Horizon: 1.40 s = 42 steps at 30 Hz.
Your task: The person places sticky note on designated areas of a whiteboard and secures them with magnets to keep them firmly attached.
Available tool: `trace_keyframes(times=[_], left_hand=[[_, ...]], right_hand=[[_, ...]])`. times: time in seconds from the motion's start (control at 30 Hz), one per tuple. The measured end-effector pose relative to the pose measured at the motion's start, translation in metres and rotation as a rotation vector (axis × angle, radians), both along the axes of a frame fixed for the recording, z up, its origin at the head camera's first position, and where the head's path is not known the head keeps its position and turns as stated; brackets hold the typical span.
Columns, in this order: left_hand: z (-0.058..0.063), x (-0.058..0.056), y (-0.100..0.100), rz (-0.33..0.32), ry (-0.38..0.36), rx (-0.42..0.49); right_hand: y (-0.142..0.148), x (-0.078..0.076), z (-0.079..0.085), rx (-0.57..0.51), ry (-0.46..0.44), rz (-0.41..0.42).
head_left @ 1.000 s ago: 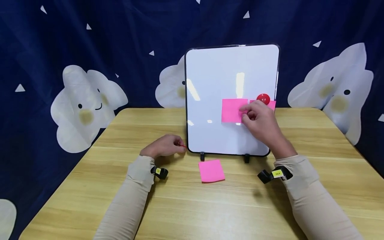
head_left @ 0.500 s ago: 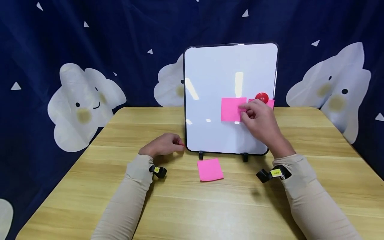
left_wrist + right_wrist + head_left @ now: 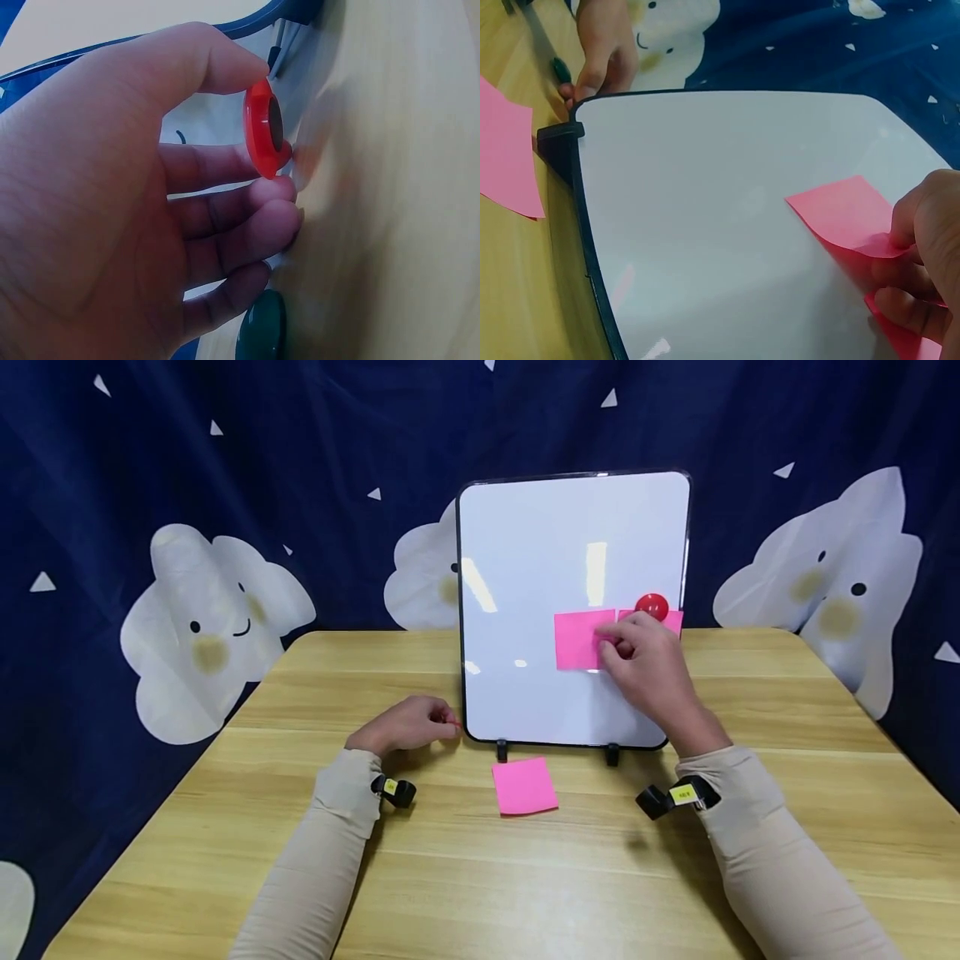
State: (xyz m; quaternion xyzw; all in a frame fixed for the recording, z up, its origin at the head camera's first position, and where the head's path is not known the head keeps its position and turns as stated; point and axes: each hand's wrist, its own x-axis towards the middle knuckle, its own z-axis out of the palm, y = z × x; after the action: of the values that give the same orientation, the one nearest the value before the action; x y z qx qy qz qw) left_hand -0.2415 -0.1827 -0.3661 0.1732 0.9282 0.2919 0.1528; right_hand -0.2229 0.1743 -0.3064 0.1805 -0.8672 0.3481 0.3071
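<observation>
A pink sticky note (image 3: 576, 639) lies over the whiteboard (image 3: 532, 552), pinched at its right edge by my right hand (image 3: 654, 668). In the right wrist view its held corner curves away from the board. Just right of it is another pink sticky note (image 3: 673, 620) under a round red magnet (image 3: 652, 606), partly hidden behind my right hand. My left hand (image 3: 408, 724) is low beside the board's lower left corner, pinching a second red magnet (image 3: 261, 127) between thumb and index finger. Near the little finger stands a green magnet (image 3: 262, 330).
A pink sticky note pad (image 3: 525, 787) lies on the wooden table (image 3: 480, 885) before the board. Black feet (image 3: 612, 755) hold the board upright. Behind the table hangs a dark blue curtain (image 3: 330, 435) with cloud prints.
The sticky note in my right hand has tilted slightly, its left side lower, and shifted a little right on the board. My left hand stays in place with its magnet.
</observation>
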Motion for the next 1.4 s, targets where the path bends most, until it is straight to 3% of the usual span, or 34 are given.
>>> trace_keyframes(times=[0.23,0.5,1.0,1.4], left_hand=[[0.000,0.000,0.003,-0.002,-0.002,-0.007],[0.000,-0.001,0.004,-0.002,-0.002,-0.005],[0.000,-0.001,-0.001,-0.002,-0.008,-0.001],[0.003,-0.002,-0.007,0.023,0.029,0.047]], right_hand=[[-0.002,0.001,-0.002,0.033,-0.002,-0.024],[-0.003,0.001,-0.004,0.049,0.059,-0.019],[-0.006,0.003,-0.006,0.065,0.054,-0.073],[-0.008,0.001,-0.005,0.053,0.081,-0.075]])
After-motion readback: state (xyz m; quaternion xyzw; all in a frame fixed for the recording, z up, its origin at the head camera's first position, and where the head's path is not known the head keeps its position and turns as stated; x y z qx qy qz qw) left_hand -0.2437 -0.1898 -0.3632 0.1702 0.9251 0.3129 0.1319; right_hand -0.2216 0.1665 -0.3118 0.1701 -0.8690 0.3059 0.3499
